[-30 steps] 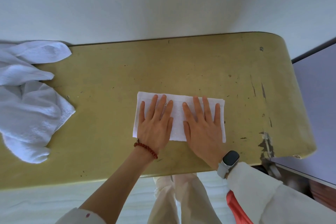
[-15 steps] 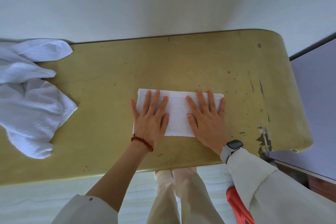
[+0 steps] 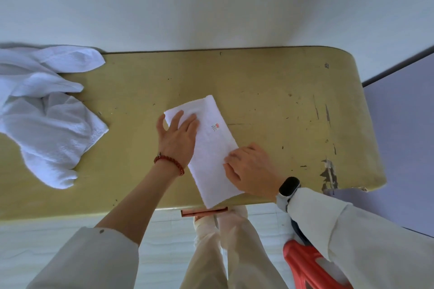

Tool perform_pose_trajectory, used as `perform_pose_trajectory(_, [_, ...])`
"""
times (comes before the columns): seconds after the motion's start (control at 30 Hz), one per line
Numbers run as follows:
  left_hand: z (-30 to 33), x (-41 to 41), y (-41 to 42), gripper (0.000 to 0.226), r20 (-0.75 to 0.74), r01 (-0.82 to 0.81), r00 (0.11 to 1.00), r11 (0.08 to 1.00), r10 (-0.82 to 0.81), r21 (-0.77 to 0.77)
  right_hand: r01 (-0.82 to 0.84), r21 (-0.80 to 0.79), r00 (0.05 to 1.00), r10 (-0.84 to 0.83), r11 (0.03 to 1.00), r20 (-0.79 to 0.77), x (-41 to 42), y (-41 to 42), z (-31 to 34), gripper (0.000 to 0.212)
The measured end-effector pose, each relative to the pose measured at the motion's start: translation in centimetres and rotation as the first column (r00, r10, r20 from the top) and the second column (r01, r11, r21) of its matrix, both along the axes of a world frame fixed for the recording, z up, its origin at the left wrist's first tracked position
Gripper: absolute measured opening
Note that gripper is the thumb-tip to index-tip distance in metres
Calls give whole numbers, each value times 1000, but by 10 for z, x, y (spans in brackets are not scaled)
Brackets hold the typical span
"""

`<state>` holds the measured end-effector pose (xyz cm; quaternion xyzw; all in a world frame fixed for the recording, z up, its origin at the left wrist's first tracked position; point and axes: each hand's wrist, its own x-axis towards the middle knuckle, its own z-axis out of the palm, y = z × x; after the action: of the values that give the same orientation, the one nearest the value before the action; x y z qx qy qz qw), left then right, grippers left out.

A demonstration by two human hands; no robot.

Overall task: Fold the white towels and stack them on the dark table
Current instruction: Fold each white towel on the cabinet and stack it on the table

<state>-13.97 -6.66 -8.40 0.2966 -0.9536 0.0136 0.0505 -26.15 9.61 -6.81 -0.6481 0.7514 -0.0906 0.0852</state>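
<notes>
**Head view: folded towel held slantwise on the yellow table**

Largest is the scuffed yellow table (image 3: 270,101), set against a white wall. On its left end lies a heap of unfolded white towels (image 3: 47,112). Near the front edge sits the folded towel (image 3: 211,148), turned diagonally, one corner overhanging. The left hand (image 3: 177,138) lies flat on its upper part, fingers straight. The right hand (image 3: 251,168) grips its right edge with curled fingers. A small red mark (image 3: 217,126) shows on the cloth.

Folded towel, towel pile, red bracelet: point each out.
Folded towel (image 3: 212,145), head view, bare middle below its red logo.
Towel pile (image 3: 50,124), head view, crumpled centre.
Red bracelet (image 3: 169,162), head view, beads on left wrist.
</notes>
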Motion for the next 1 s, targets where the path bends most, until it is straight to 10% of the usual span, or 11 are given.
perform_pose_trajectory(0.23, [-2,12,2,32,-26,-72,997,990,76,125,284,-35,899,-253,958,358,-10,-49,5,26])
perform_pose_trajectory(0.47, [-18,28,-2,38,67,-130,990,984,123,119,423,160,831,-452,892,325,-43,-119,-7,27])
perform_pose_trajectory(1.0, [6,13,-29,70,-29,-328,923,825,383,460,148,56,888,-158,987,433,-62,-128,14,4])
